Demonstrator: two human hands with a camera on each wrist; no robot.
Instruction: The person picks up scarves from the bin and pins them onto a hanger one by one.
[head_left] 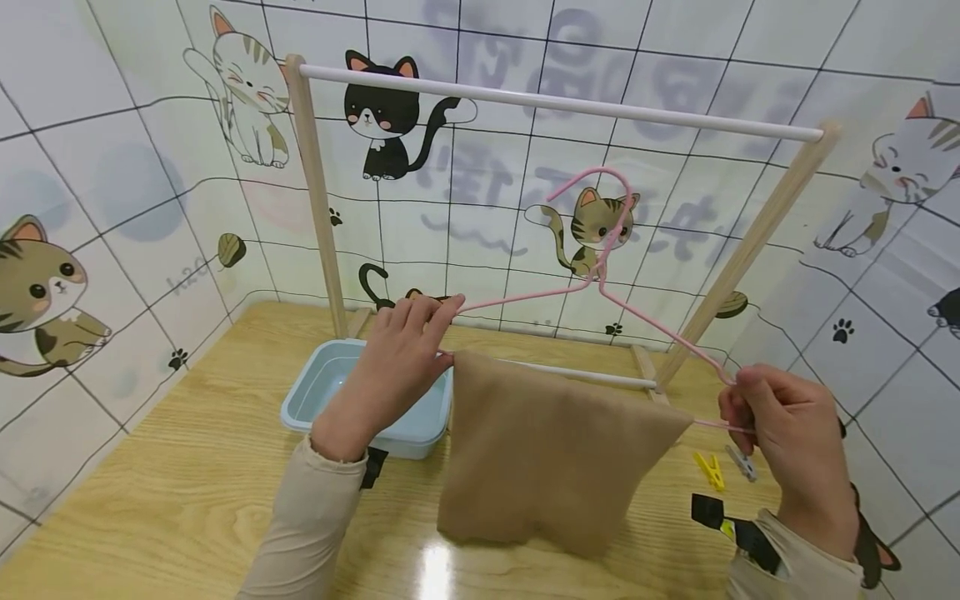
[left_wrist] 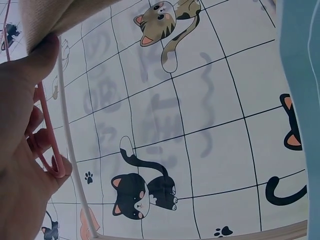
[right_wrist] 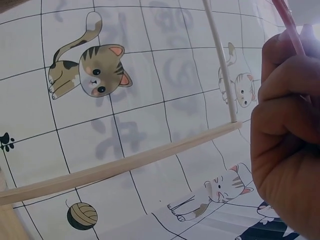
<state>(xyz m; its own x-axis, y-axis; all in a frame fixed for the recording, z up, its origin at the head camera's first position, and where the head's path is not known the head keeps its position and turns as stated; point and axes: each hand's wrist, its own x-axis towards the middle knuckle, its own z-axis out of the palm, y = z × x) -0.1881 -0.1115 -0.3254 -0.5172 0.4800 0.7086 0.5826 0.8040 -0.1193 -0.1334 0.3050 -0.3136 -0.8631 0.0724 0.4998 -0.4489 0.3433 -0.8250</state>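
A pink wire hanger (head_left: pixel 597 273) is held up in front of me, hook upward. Draped over its lower bar hangs a brown cloth (head_left: pixel 555 458). My left hand (head_left: pixel 401 358) grips the hanger's left end; in the left wrist view its fingers curl round the pink wire (left_wrist: pixel 49 120) and the thumb touches the cloth (left_wrist: pixel 45 17). At the opposite end, my right hand (head_left: pixel 795 450) holds the hanger's right corner. The right wrist view shows that hand (right_wrist: pixel 290 115) with curled fingers on the wire (right_wrist: pixel 290 25). The cloth's bottom edge hangs over the table.
Behind the hanger stands a wooden rack with a white top rod (head_left: pixel 555 102). A light blue basin (head_left: pixel 296 408) sits on the wooden table (head_left: pixel 187 417) beyond my left forearm. Near my right hand lie a yellow clothespin (head_left: pixel 708 472) and a grey clothespin (head_left: pixel 742 463).
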